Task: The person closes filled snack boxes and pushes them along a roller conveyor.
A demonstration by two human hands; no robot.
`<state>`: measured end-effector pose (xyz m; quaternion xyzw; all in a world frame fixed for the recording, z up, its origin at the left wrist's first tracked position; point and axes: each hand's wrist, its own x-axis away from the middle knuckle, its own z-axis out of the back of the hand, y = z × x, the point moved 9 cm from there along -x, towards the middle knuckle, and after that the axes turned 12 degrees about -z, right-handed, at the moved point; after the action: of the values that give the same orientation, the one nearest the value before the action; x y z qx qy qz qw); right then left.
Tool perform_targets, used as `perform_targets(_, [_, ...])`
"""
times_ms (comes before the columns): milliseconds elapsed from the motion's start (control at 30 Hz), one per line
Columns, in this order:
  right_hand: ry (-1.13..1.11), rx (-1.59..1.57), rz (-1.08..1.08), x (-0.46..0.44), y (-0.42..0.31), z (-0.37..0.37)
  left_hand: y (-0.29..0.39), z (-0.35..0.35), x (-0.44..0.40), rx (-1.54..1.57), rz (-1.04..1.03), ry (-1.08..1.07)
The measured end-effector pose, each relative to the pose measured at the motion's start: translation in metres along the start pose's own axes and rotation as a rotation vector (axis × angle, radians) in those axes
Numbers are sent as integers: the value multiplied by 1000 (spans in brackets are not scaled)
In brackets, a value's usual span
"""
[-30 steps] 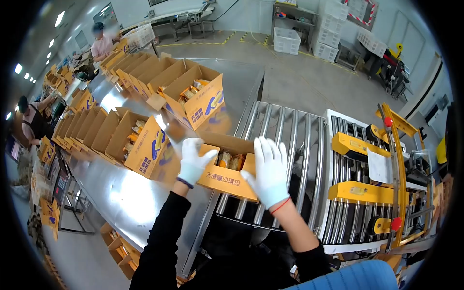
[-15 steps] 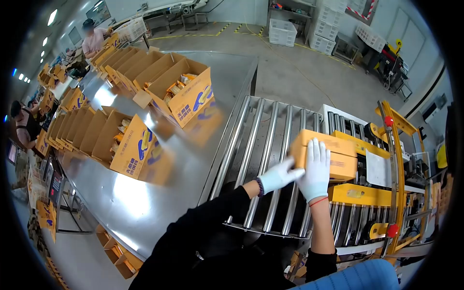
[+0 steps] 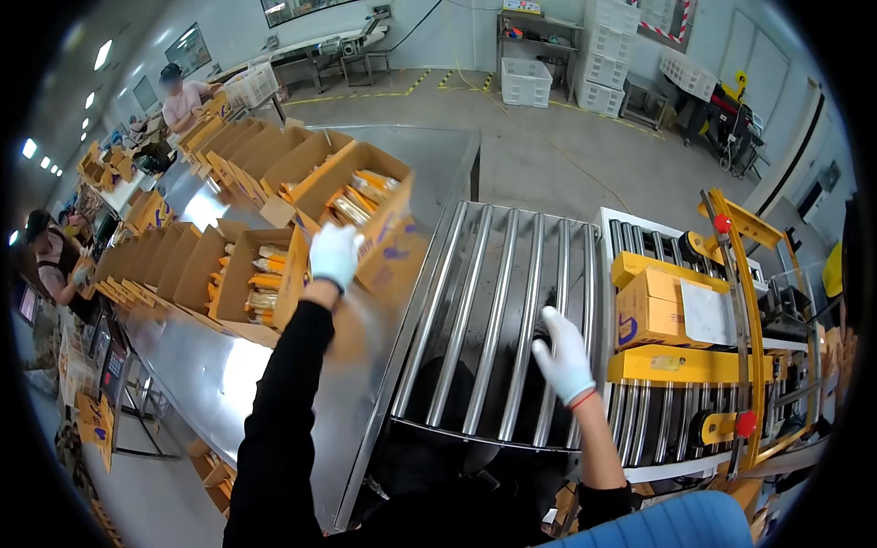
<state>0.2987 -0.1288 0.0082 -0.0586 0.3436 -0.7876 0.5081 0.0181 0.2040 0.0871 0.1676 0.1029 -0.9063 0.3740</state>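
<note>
My left hand (image 3: 335,256), in a white glove, grips the near edge of an open cardboard box (image 3: 395,239) at the end of the farther row. This box is blurred and tilted, and orange-and-clear packets (image 3: 361,196) show inside it. Beside the hand is another open box (image 3: 290,283) of packets, heading the nearer row. My right hand (image 3: 564,352), also gloved, hangs open above the metal rollers (image 3: 489,329), its fingers stretched and touching no box. To its right a closed orange carton (image 3: 644,315) sits between the yellow side guides (image 3: 676,365) of the machine.
Two rows of open boxes (image 3: 242,146) stand on the steel table (image 3: 438,155). A yellow frame with red knobs (image 3: 744,425) rises over the machine at right. White crates (image 3: 525,82) are at the back. A co-worker (image 3: 183,100) stands at the far left end.
Both hands have left the closed carton, which now sits farther in between the yellow guides. My left hand has swung left to the open box, which has shifted and tilted. The right hand is drawn back.
</note>
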Motion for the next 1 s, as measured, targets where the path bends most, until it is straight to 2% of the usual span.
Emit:
perform_targets(67, [-23, 90, 3, 4, -38, -3, 27, 25, 46, 140, -126, -20])
perform_targets(133, [92, 72, 12, 8, -61, 0, 48, 54, 87, 438, -249, -130])
perform_targets(167, [85, 63, 34, 6, -75, 3, 52, 67, 99, 440, -242, -133])
perform_targets(233, [-128, 232, 182, 9, -114, -8, 82, 108, 115, 736, -533, -2])
perform_targets(267, [-233, 262, 282, 18, -123, -20, 90, 116, 112, 736, -529, 2])
perform_targets(333, [-290, 128, 413, 36, -135, -21, 112, 102, 102, 1135, -314, -189])
perform_targets(400, [-403, -210, 304, 27, -119, -11, 117, 61, 88, 1199, -289, -406])
perform_targets(433, [-465, -441, 103, 18, -103, -6, 117, 39, 76, 1105, -251, -450])
perform_targets(467, [-483, -527, -90, 9, -90, -9, 121, 17, 67, 1010, -212, -490])
perform_targets(500, [-384, -429, -100, 2, -89, -4, 130, -3, 60, 1013, -217, -487])
perform_targets(533, [-287, -333, -109, -4, -90, 0, 137, -7, 46, 899, -330, -297])
perform_targets(567, [-323, -146, 48, -13, -105, 1, 143, 0, 39, 777, -435, -108])
perform_targets(600, [-324, -147, 49, -24, -116, 7, 146, -1, 38, 776, -434, -109])
perform_targets(667, [71, 276, 312, -32, -161, 37, 144, 26, 41, 576, -443, 201])
perform_targets(733, [89, 335, 249, -34, -161, 29, 108, 50, 59, 483, -124, 440])
perform_targets(800, [-16, 210, 99, -24, -144, 3, 63, 0, 84, 910, 231, 469])
perform_targets(833, [52, 219, 185, -2, -151, 1, 57, -25, 101, 1175, 287, 497])
perform_targets(867, [-3, 175, 190, 18, -148, -5, 53, -21, 101, 1166, 287, 494])
perform_targets(933, [-125, 272, 189, 38, -136, -17, 78, -43, 97, 1594, 380, 32])
perform_targets(967, [-181, 344, 152, 38, -124, -14, 89, -35, 86, 1399, 326, -55])
perform_targets(1000, [-162, 331, 128, 35, -112, -1, 103, -30, 71, 1336, 338, -55])
